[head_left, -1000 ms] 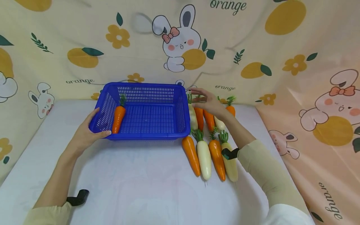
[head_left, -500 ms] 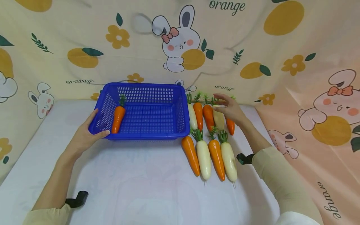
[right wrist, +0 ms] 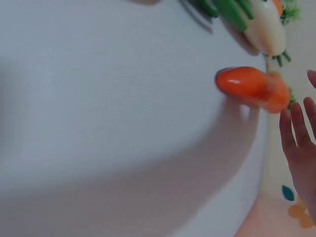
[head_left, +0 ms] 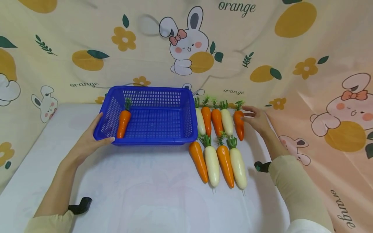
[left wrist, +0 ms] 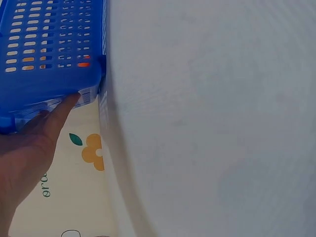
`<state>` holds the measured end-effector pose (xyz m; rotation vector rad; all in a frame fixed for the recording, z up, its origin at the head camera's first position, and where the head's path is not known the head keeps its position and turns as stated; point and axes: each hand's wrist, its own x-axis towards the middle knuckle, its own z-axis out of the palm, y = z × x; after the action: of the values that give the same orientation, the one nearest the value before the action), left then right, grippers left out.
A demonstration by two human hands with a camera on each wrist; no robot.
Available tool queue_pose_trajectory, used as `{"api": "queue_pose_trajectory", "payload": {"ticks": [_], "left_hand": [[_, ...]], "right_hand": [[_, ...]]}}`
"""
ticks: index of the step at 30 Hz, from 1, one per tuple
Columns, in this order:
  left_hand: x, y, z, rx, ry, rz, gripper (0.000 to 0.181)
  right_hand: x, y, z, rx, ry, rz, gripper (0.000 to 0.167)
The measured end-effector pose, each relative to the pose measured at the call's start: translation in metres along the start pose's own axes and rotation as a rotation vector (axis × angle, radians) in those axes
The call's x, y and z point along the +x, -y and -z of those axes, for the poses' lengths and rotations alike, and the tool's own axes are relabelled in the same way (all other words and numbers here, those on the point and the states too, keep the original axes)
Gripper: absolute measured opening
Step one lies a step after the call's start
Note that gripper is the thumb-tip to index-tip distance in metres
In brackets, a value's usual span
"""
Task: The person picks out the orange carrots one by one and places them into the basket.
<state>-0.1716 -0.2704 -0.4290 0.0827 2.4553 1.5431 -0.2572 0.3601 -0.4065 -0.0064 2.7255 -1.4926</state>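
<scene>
In the head view, my left hand (head_left: 85,141) holds the left front corner of a blue plastic basket (head_left: 151,141), thumb on the front rim and fingers along the left side. One orange carrot (head_left: 124,123) lies in the basket's left part. My right hand (head_left: 257,119) is at the right end of the back row, fingers extended beside the rightmost carrot (head_left: 239,127). The right wrist view has those fingers straight and close to the carrot (right wrist: 252,88); whether they touch it, I cannot tell. The left wrist view shows my left hand (left wrist: 37,148) against the basket.
Left of that carrot, the back row has a white radish (head_left: 227,122), further carrots (head_left: 216,121) and another radish at the basket's side. A front row alternates carrots (head_left: 225,165) and white radishes (head_left: 211,165) on the white table (head_left: 140,187). A printed cloth (head_left: 175,77) hangs behind.
My right hand has moved right, from above the back row's left part, past the white radish, to the rightmost carrot. The left hand and basket have stayed put.
</scene>
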Motion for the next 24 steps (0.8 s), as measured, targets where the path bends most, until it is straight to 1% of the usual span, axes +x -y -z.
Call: {"api": "queue_pose_trajectory", "payload": {"ticks": [3,4,5,10,13,15,19,22,24], "left_hand": [[-0.001,0.0,0.0,-0.015,-0.004,-0.008,0.104],[-0.002,0.0,0.001,-0.02,-0.004,-0.012,0.104],[-0.002,0.0,0.0,-0.019,-0.005,-0.015,0.103],[-0.001,-0.002,-0.001,-0.019,-0.006,-0.03,0.103],[-0.002,0.0,-0.001,-0.031,-0.007,-0.041,0.103],[-0.002,0.001,-0.001,-0.039,-0.009,-0.047,0.103],[-0.001,0.001,-0.002,-0.04,-0.014,-0.046,0.103],[0.0,0.002,-0.002,-0.027,-0.022,-0.037,0.103],[0.0,0.002,-0.003,-0.025,-0.027,-0.03,0.103]], "right_hand": [[0.003,-0.01,-0.001,0.012,-0.02,0.024,0.054],[0.0,-0.007,-0.001,0.024,-0.021,0.014,0.054],[0.001,-0.01,-0.001,0.028,-0.017,0.003,0.055],[0.0,-0.02,-0.001,0.088,0.034,-0.1,0.065],[0.005,-0.028,-0.003,0.1,0.08,-0.117,0.074],[0.011,-0.036,-0.004,0.069,0.116,-0.122,0.079],[0.024,-0.047,-0.002,-0.056,0.189,-0.14,0.085],[0.031,-0.049,-0.003,-0.16,0.221,-0.147,0.087],[0.036,-0.049,-0.004,-0.186,0.225,-0.148,0.086]]}}
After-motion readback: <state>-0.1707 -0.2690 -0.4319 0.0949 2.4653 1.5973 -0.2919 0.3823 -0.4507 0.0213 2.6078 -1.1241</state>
